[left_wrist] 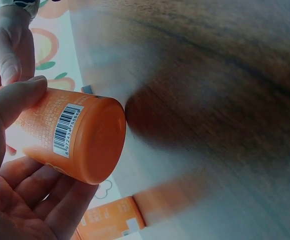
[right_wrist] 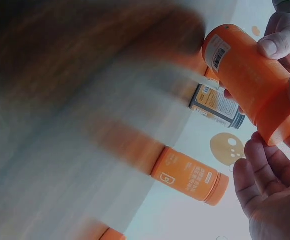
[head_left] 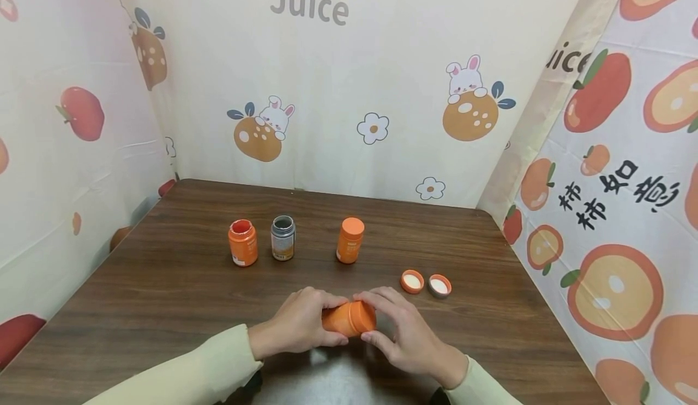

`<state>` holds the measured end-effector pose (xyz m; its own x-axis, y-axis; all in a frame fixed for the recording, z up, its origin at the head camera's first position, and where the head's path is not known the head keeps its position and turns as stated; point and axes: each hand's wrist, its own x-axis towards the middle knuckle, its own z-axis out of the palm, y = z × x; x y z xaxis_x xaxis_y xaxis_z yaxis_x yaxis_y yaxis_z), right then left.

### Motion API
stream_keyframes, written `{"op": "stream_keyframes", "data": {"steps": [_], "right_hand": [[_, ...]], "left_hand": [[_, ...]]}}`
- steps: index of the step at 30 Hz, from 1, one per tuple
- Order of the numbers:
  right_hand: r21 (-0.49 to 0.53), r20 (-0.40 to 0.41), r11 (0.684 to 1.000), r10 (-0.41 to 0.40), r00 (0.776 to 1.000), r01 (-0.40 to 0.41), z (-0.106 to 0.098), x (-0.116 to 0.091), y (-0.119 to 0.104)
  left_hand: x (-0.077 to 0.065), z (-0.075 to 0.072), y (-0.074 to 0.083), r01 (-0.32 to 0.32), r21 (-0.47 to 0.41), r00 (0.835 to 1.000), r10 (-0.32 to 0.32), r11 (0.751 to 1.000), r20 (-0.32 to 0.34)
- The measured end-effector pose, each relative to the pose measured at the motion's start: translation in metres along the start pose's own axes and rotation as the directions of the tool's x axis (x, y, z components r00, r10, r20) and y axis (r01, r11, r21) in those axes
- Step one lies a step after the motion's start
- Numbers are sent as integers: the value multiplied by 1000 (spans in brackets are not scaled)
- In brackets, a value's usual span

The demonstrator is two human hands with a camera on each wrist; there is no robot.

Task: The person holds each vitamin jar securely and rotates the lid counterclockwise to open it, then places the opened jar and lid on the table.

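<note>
An orange plastic bottle (head_left: 339, 320) with an orange screw cap (head_left: 365, 317) is tilted on its side between the two hands, low over the table's near part. My left hand (head_left: 302, 324) grips the bottle's body, thumb on one side and fingers round the other. On the cap end, my right hand (head_left: 405, 332) holds the cap between thumb and fingers. The left wrist view shows a barcode label (left_wrist: 68, 131) near the bottle's smooth base (left_wrist: 103, 141). In the right wrist view the cap (right_wrist: 277, 125) sits on the bottle's mouth, hiding it.
Behind the hands stand an uncapped orange bottle (head_left: 243, 248), an uncapped grey bottle (head_left: 283, 244) and a capped orange bottle (head_left: 349, 242). Two loose caps, one orange (head_left: 412, 288) and one grey-sided (head_left: 439, 291), lie inside-up to the right on the dark wooden table (head_left: 163, 259). Printed curtains surround it.
</note>
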<state>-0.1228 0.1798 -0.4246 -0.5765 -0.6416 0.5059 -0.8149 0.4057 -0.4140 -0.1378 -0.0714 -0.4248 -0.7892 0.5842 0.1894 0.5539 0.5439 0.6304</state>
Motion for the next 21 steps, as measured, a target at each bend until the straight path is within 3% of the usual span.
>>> {"op": "stream_keyframes", "data": {"steps": [21], "right_hand": [[-21,15,999,-26,1000,26,-3,0,2]], "left_hand": [[-1,1,0,1,-12,1000,-1,1000,-4]]}}
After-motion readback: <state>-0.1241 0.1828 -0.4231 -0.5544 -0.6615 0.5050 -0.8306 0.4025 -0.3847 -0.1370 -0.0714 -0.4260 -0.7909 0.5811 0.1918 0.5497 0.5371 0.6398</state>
